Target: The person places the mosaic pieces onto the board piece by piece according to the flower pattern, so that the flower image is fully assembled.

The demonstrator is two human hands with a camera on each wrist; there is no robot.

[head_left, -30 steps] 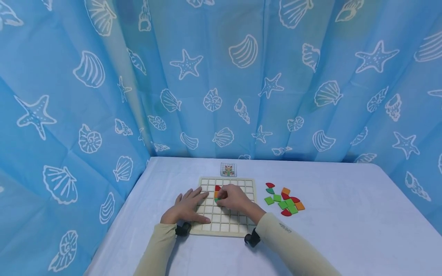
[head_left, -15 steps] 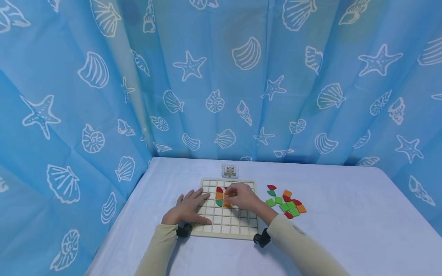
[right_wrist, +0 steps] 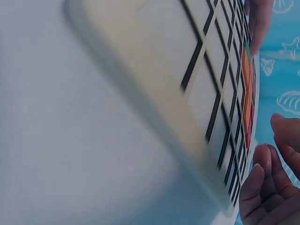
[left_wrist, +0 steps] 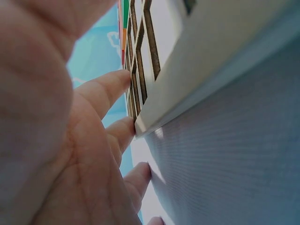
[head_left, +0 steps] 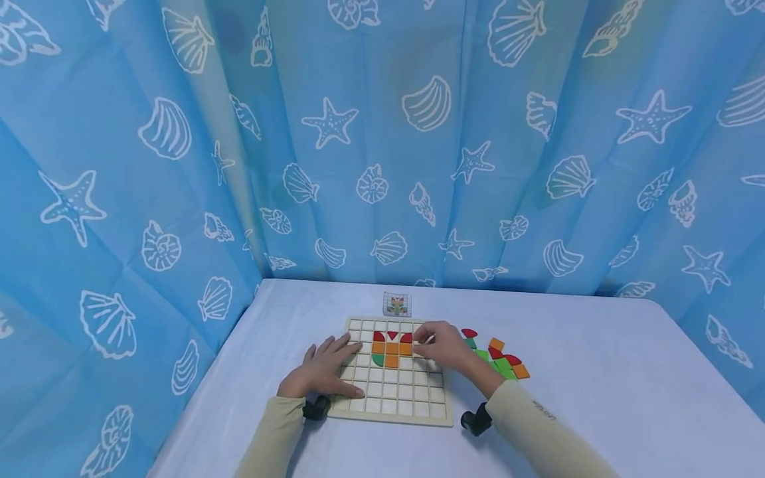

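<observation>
My left hand (head_left: 323, 368) lies spread on the left side of a pale gridded board (head_left: 391, 419) in the head view. In the left wrist view its fingertips touch the board's edge. On the board are coloured tiles: red pieces (head_left: 379, 337) in an upper row, orange squares (head_left: 392, 348) under them, and a green rounded tile (head_left: 378, 360) at lower left. My right hand (head_left: 445, 345) hovers at the right end of these rows, fingers loosely bent. The right wrist view shows a gap between thumb and fingers, with no tile visible there.
Right of the board lies a loose pile of red, orange and green tiles (head_left: 503, 367), partly hidden by my right hand. A small pattern card (head_left: 397, 305) sits behind the board. A blue shell-print curtain (head_left: 358, 133) hangs behind the white-covered table (head_left: 597, 372).
My right hand has moved rightward across the board, uncovering more red and orange tiles there. The left hand has stayed in place. The head view has shifted slightly.
</observation>
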